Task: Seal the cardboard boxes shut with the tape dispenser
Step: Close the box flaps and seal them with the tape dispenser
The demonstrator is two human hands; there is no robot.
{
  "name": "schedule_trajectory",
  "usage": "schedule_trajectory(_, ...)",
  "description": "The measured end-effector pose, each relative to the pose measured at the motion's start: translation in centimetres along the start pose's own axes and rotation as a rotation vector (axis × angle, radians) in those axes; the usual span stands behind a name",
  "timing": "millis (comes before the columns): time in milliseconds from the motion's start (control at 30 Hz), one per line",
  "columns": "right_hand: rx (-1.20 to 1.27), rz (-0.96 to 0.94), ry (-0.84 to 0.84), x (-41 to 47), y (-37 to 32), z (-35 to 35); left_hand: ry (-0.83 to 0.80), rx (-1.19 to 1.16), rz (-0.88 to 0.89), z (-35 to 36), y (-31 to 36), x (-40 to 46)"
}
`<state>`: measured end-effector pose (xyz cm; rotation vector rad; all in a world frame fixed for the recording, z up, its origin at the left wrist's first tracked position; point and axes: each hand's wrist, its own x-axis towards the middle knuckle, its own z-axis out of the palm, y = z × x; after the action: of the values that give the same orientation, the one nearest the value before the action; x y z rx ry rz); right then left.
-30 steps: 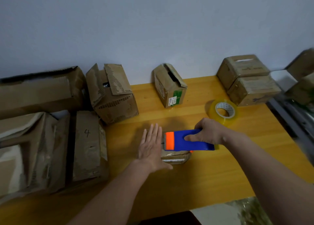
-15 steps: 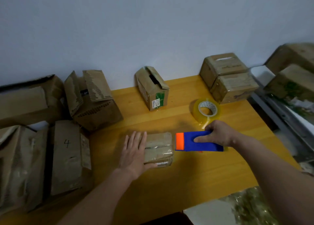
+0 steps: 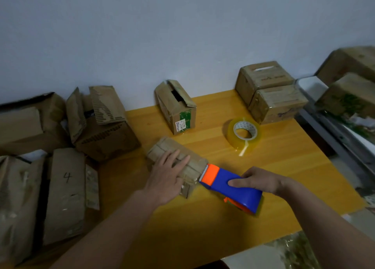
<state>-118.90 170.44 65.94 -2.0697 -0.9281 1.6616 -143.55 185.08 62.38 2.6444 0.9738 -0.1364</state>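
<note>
A small flat cardboard box lies slanted on the yellow table. My left hand rests flat on its top, fingers together, pressing it down. My right hand grips a blue tape dispenser with an orange head. The toothed orange end touches the box's near right corner. Clear tape strips cross the box top.
A loose roll of clear tape lies behind the dispenser. An upright box with an open slot stands near the wall. Two taped boxes are stacked at back right. Several larger boxes crowd the left side. More boxes sit right.
The small box has turned to a slant. My left hand shifted further onto its top. The dispenser swung from beside the box so its orange end meets the box's near right corner.
</note>
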Motion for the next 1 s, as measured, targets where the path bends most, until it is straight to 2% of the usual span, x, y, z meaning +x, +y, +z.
schedule_trajectory(200, 0.101, -0.065, -0.180, 2.3, 1.5, 0.1, 0.205, 0.076, 0.059, 3.0, -1.2, 0.3)
schedule_trajectory(300, 0.178, -0.169, -0.262, 3.8, 2.7, 0.3, 0.254, 0.123, 0.149, 3.6, -2.3, -0.2)
schedule_trajectory(400, 0.148, -0.248, -0.318, 4.6, 3.6, 1.1, 0.285, 0.195, 0.181, 4.2, -2.4, -0.5)
schedule_trajectory(567, 0.259, -0.362, -0.060, 4.4, 5.3, 3.6, 0.355, 0.231, 0.159, 5.6, -0.7, -1.3)
schedule_trajectory(667, 0.306, -0.422, -0.021, 3.1, 6.7, 5.1, 0.356, 0.284, 0.069, 6.2, 0.3, -1.7)
schedule_trajectory(767, 0.330, -0.443, -0.016, 1.4, 7.3, 5.7, 0.370, 0.272, 0.050, 6.0, 1.0, -1.8)
schedule_trajectory(900, 0.222, -0.431, -0.027, -1.3, 8.3, 5.0, 0.367, 0.247, -0.006, 6.0, 0.9, -1.9)
schedule_trajectory(1000, 0.151, -0.373, 0.049, -2.3, 7.8, 4.8, 0.330, 0.159, -0.027, 5.9, 0.9, -1.3)
